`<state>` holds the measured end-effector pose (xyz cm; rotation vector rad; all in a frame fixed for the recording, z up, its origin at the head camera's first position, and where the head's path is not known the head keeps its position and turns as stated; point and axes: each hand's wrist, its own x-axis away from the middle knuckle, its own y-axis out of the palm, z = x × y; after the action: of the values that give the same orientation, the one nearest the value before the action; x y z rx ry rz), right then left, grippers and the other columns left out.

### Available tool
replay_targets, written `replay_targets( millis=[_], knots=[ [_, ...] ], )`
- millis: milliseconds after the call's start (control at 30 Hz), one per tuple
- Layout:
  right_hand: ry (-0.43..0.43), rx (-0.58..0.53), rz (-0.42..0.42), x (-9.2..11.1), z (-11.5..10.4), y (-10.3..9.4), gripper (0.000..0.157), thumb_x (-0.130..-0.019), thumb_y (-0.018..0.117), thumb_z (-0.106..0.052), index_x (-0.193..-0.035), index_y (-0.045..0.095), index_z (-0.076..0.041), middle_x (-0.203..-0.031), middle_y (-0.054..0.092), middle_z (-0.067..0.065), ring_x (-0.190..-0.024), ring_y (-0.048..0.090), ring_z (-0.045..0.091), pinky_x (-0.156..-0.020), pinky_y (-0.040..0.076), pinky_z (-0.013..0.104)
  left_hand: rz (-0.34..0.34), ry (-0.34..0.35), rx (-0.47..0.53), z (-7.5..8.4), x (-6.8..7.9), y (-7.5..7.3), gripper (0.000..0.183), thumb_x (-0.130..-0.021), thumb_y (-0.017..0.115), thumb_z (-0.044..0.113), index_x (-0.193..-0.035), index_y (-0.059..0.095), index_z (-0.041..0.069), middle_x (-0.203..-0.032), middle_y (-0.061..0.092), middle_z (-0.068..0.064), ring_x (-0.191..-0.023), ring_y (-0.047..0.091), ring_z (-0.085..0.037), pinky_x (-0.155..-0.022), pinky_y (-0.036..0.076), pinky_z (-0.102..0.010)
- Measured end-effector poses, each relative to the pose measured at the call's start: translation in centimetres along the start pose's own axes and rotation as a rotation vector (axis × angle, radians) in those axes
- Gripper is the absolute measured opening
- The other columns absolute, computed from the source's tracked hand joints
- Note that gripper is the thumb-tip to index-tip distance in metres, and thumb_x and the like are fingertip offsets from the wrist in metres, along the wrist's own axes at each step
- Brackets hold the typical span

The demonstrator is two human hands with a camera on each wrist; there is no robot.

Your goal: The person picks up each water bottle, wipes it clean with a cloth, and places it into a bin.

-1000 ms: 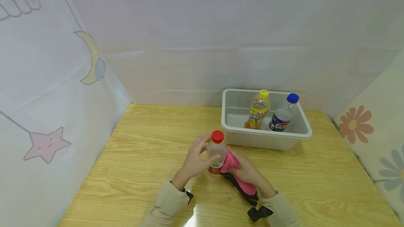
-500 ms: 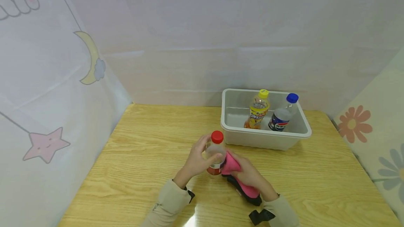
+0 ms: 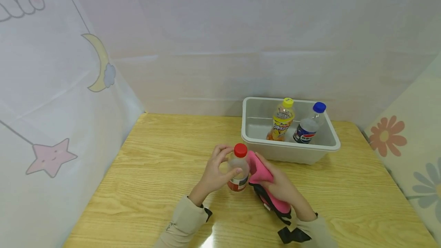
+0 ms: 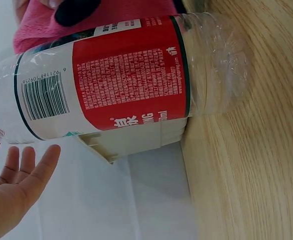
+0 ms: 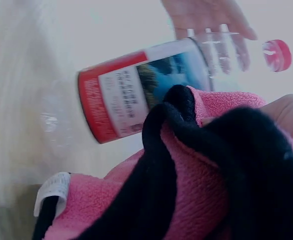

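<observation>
A clear plastic bottle (image 3: 238,171) with a red cap and a red and white label stands upright on the table. My left hand (image 3: 214,173) holds it around the upper part, thumb in front and fingers behind. In the left wrist view its spread fingers (image 4: 36,172) lie along the shoulder of the bottle (image 4: 131,75). My right hand (image 3: 282,188) grips a pink cloth (image 3: 262,171) with black edging, bunched just right of the bottle. The right wrist view shows folds of the cloth (image 5: 196,185) in front of the label; whether it touches the bottle I cannot tell.
Behind the hands stands a light grey plastic bin (image 3: 289,152). Inside it lean a yellow-capped bottle (image 3: 281,123) and a blue-capped bottle (image 3: 306,129). The wood-grain table (image 3: 165,156) ends at a white curtain (image 3: 206,49) at the back and sides.
My right hand has drawn the pink cloth a little to the right and up, off the side of the bottle. The bottle has turned and shifted slightly right in my left hand.
</observation>
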<state>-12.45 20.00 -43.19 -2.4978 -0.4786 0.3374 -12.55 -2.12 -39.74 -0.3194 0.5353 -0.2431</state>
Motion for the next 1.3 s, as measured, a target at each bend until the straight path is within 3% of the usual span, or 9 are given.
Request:
replay_targets(
  millis=[133, 367, 633, 933, 1300],
  knots=[
    [-0.070, 0.012, 0.033, -0.1, -0.8, -1.0, 0.076, -0.077, 0.065, 0.010, -0.143, 0.031, -0.007, -0.131, 0.047, 0.020, -0.107, 0.052, 0.033, -0.087, 0.046, 0.053, 0.006, 0.017, -0.018, 0.8, 0.0, -0.3, 0.049, -0.073, 0.070, -0.007, -0.119, 0.052, -0.010, -0.108, 0.047, -0.027, -0.096, 0.049, -0.041, -0.079, 0.051, -0.049],
    [-0.169, 0.088, 0.084, -0.4, -2.2, -2.5, 0.081, -0.072, 0.067, 0.013, -0.142, 0.033, -0.008, -0.122, 0.055, 0.015, -0.097, 0.055, 0.024, -0.078, 0.050, 0.040, 0.022, -0.031, 0.016, 1.2, 0.0, -0.4, 0.045, -0.075, 0.069, -0.007, -0.115, 0.048, -0.013, -0.105, 0.051, -0.029, -0.096, 0.051, -0.042, -0.078, 0.050, -0.053],
    [-0.203, 0.118, 0.081, -0.4, -3.6, -2.8, 0.079, -0.074, 0.069, 0.010, -0.142, 0.034, -0.008, -0.123, 0.055, 0.013, -0.099, 0.055, 0.023, -0.079, 0.050, 0.041, 0.045, -0.004, 0.034, 1.4, 0.1, -0.5, 0.037, -0.075, 0.068, -0.009, -0.106, 0.050, -0.017, -0.104, 0.054, -0.031, -0.095, 0.052, -0.044, -0.072, 0.051, -0.053],
    [-0.234, 0.129, 0.073, -0.7, -4.5, -2.3, 0.079, -0.074, 0.070, 0.007, -0.142, 0.033, -0.007, -0.131, 0.050, 0.017, -0.105, 0.055, 0.027, -0.086, 0.047, 0.050, 0.103, 0.093, -0.057, 1.1, 0.3, -0.4, 0.034, -0.070, 0.073, -0.008, -0.100, 0.059, -0.013, -0.096, 0.058, -0.026, -0.085, 0.055, -0.040, -0.067, 0.053, -0.047],
    [-0.239, 0.146, 0.065, -1.0, -4.7, -1.9, 0.081, -0.073, 0.070, 0.009, -0.143, 0.031, -0.006, -0.132, 0.049, 0.017, -0.107, 0.054, 0.029, -0.087, 0.046, 0.052, 0.108, 0.068, -0.079, 1.1, 0.2, -0.4, 0.034, -0.072, 0.074, -0.004, -0.101, 0.061, -0.014, -0.095, 0.062, -0.025, -0.087, 0.060, -0.037, -0.070, 0.053, -0.047]
  ],
)
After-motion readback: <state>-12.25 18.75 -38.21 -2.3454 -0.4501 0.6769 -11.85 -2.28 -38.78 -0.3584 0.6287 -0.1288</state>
